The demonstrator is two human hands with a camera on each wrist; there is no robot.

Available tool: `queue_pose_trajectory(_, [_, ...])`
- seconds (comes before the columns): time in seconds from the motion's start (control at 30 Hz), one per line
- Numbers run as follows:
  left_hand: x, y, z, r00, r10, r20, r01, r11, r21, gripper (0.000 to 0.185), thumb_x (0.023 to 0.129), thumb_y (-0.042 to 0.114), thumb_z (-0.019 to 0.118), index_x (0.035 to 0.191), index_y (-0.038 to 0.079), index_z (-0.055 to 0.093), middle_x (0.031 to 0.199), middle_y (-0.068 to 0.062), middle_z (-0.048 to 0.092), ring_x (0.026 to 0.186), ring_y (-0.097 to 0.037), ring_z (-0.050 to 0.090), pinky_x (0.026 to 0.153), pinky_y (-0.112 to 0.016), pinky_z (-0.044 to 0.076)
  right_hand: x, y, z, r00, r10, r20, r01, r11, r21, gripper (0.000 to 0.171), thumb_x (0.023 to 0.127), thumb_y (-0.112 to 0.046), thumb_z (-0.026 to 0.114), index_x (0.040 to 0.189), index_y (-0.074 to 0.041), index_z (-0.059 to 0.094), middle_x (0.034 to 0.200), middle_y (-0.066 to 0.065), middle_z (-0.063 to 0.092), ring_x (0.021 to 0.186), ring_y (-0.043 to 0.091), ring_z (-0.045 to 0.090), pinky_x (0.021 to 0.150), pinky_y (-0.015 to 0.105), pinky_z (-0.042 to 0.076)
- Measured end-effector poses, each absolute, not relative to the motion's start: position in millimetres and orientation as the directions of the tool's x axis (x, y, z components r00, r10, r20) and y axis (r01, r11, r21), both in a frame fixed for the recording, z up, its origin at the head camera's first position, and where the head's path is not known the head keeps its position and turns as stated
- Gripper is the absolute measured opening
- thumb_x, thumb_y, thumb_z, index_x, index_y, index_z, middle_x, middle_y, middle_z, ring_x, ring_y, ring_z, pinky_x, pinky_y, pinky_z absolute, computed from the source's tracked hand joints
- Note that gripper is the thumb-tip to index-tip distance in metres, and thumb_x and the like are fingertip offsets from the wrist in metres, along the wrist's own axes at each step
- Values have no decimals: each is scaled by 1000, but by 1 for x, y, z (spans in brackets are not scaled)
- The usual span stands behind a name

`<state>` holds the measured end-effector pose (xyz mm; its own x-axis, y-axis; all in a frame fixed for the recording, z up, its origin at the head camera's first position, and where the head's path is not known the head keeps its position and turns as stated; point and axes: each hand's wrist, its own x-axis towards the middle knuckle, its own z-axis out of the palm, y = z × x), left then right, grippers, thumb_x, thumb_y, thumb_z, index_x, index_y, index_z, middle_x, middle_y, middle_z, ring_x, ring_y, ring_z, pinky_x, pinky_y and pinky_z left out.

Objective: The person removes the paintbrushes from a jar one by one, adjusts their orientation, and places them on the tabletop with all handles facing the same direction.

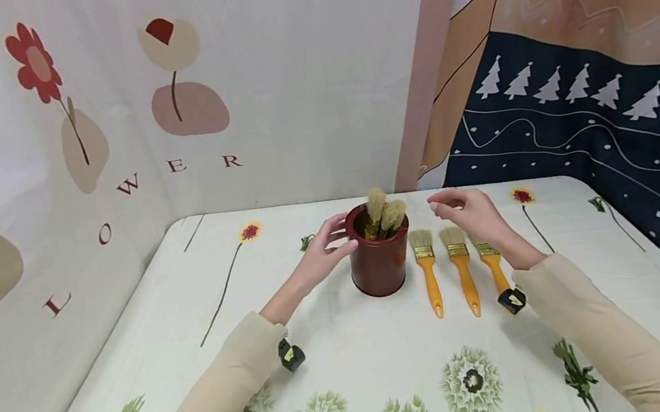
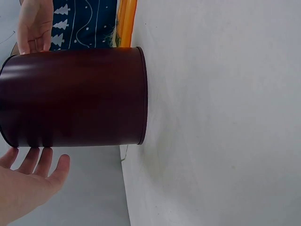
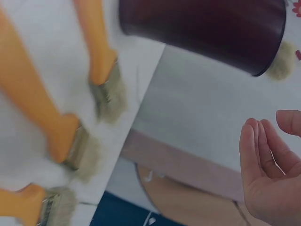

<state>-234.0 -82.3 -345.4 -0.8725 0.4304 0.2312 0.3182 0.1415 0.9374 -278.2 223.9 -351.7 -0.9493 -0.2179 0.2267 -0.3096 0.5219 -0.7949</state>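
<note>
Paintbrush can (image 1: 378, 260), dark red and cylindrical, stands upright near the middle of the counter (image 1: 349, 362). Two bristle heads (image 1: 384, 213) show above its rim; further brushes inside, if any, are hidden.

Left hand (image 1: 324, 248): fingers spread and relaxed against the can's left wall near the rim; the left wrist view shows the fingertips (image 2: 44, 157) at the wall, not wrapped around it. The grip is open and steadies the can without clamping it.

Right hand (image 1: 469, 211): it hovers above the brush row, just right of the can, with fingers loosely bent and apart, holding nothing.

Risks, as judged from this position:
- Tipping. The left hand bears on one side only, high on the wall. A sideways push there could topple the can toward the loose brushes.
- Snagging. The upright bristle heads project over the rim; a brush lowered in carelessly could catch on them and lever the can over.
- Scatter. The right forearm passes over the rightmost brush handle and could sweep it aside.

Count:
- Can: one.
- Paintbrushes in can, visible: two.
- Orange-handled paintbrushes (image 1: 464, 272) lying flat on the counter, side by side: three.
- Hands: two.
</note>
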Motion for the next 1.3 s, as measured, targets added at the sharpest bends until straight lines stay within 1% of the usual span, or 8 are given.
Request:
queue_pose_trajectory(0.1, [-235, -82, -346, -872, 428, 235, 321, 139, 937, 54, 88, 10, 54, 135, 1, 29, 130, -18, 37, 116, -30, 38, 91, -40, 36, -256, 205, -325, -952, -205, 228, -305, 545, -781, 34, 88, -28, 54, 114, -5, 57, 102, 11, 57, 88, 25, 52, 75, 33, 45])
queue_pose_trajectory(0.13, [-235, -82, -346, -873, 428, 235, 321, 140, 937, 54, 88, 10, 54, 135, 1, 29, 130, -18, 37, 116, -30, 38, 91, -40, 36, -248, 198, -316, -957, -194, 218, -290, 567, -771, 35, 89, -29, 52, 114, -4, 57, 103, 12, 57, 90, 26, 51, 77, 35, 45])
queue_pose_trajectory(0.3, [-233, -82, -345, -877, 426, 224, 313, 152, 937, 55, 88, 11, 54, 135, 2, 28, 130, -18, 37, 117, -30, 37, 92, -40, 36, -244, 185, -304, -941, -217, 258, -337, 555, -760, 31, 90, -23, 53, 113, -4, 58, 105, 11, 57, 88, 23, 53, 75, 34, 46])
queue_pose_trajectory(0.43, [-233, -82, -344, -879, 425, 218, 309, 157, 938, 55, 88, 11, 54, 135, 3, 28, 131, -17, 36, 117, -29, 37, 92, -40, 35, -246, 178, -300, -930, -227, 288, -367, 543, -755, 31, 89, -24, 53, 112, -3, 59, 106, 12, 58, 90, 23, 53, 75, 34, 46])
queue_pose_trajectory(0.67, [-233, -82, -345, -877, 426, 222, 314, 158, 936, 55, 88, 12, 55, 135, 2, 28, 131, -17, 36, 117, -29, 37, 92, -41, 35, -249, 168, -297, -931, -210, 300, -366, 502, -784, 34, 89, -26, 53, 113, -3, 58, 108, 11, 57, 95, 23, 51, 80, 35, 44])
queue_pose_trajectory(0.83, [-234, -81, -345, -875, 425, 231, 320, 150, 935, 55, 88, 11, 55, 135, 2, 28, 130, -17, 37, 116, -29, 37, 92, -41, 36, -253, 158, -296, -924, -207, 323, -383, 476, -791, 32, 88, -27, 55, 110, -4, 60, 106, 10, 57, 94, 22, 52, 79, 36, 45])
queue_pose_trajectory(1.07, [-234, -81, -346, -879, 422, 224, 313, 156, 937, 55, 88, 12, 55, 135, 2, 28, 130, -17, 37, 117, -30, 37, 92, -41, 35, -255, 144, -302, -930, -153, 335, -365, 500, -785, 37, 85, -30, 59, 111, -4, 59, 103, 9, 58, 92, 20, 53, 79, 31, 46])
queue_pose_trajectory(1.3, [-233, -81, -345, -883, 417, 215, 305, 163, 938, 55, 88, 13, 55, 135, 3, 29, 131, -17, 37, 117, -29, 38, 92, -41, 35, -258, 133, -309, -913, -148, 379, -394, 557, -731, 40, 82, -33, 62, 108, -3, 61, 102, 11, 57, 91, 23, 52, 75, 34, 47])
